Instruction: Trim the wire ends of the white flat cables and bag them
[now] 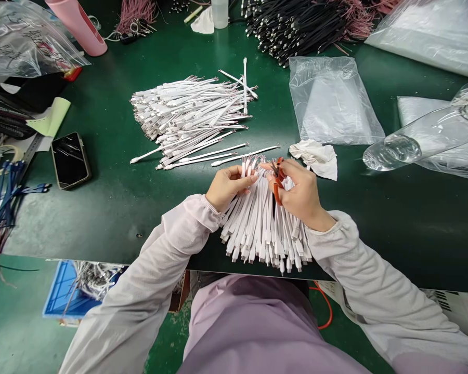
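Observation:
A thick bundle of flat white cables [263, 228] fans out over the front edge of the green work table [101, 218], with thin wire ends at its top. My left hand [228, 188] pinches some of those upper ends. My right hand [300, 192] grips small orange-handled snips [277, 179], whose tips are among the wire ends, and the blades are hidden by my fingers. Farther forward lies a loose pile of similar white cables [189, 117], apart from both hands.
A crumpled white cloth [315, 158] and a clear plastic bag [331, 101] lie ahead right. Beyond stands a heap of black cables [296, 28]. A phone [70, 160] and blue wires [8, 197] lie left. A clear plastic bottle [392, 148] lies right.

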A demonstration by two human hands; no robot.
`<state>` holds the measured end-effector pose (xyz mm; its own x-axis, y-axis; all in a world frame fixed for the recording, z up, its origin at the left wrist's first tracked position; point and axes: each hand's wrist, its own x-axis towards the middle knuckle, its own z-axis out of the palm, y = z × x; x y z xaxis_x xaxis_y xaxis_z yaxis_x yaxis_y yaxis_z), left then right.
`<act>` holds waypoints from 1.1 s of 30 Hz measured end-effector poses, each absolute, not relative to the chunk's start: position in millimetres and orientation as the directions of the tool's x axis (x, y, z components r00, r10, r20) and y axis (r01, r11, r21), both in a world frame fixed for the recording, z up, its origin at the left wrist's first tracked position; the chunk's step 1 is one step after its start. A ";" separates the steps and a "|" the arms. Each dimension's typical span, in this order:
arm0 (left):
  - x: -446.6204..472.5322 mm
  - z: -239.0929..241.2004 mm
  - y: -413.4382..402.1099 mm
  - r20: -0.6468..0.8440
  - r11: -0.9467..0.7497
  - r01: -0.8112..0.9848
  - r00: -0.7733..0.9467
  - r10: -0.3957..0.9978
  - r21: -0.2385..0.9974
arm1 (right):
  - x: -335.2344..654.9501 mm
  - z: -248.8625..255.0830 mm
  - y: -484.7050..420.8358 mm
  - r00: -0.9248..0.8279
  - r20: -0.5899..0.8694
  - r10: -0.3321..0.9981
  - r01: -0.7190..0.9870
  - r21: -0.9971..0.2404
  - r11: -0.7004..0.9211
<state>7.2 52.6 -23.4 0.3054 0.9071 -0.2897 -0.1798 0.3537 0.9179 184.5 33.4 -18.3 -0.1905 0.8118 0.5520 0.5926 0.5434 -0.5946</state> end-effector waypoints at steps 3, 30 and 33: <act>6.5 -25.3 52.9 -0.276 0.339 -0.180 0.304 0.912 0.923 | 185.5 -18.9 33.4 -0.146 0.554 0.820 0.608 -0.603 0.516; 8.7 -19.2 52.6 -0.258 0.303 -0.200 0.220 0.941 0.932 | 181.5 -17.7 32.5 -0.219 0.584 0.781 0.600 -0.551 0.580; 9.0 -19.2 52.4 -0.258 0.304 -0.205 0.221 0.940 0.930 | 181.1 -17.5 32.8 -0.230 0.570 0.789 0.610 -0.547 0.573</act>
<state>9.0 52.4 -19.2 0.2213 0.9403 -0.2585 -0.2045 0.3039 0.9305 181.1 32.8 -17.5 -0.2300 0.7890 0.5698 0.6100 0.5731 -0.5473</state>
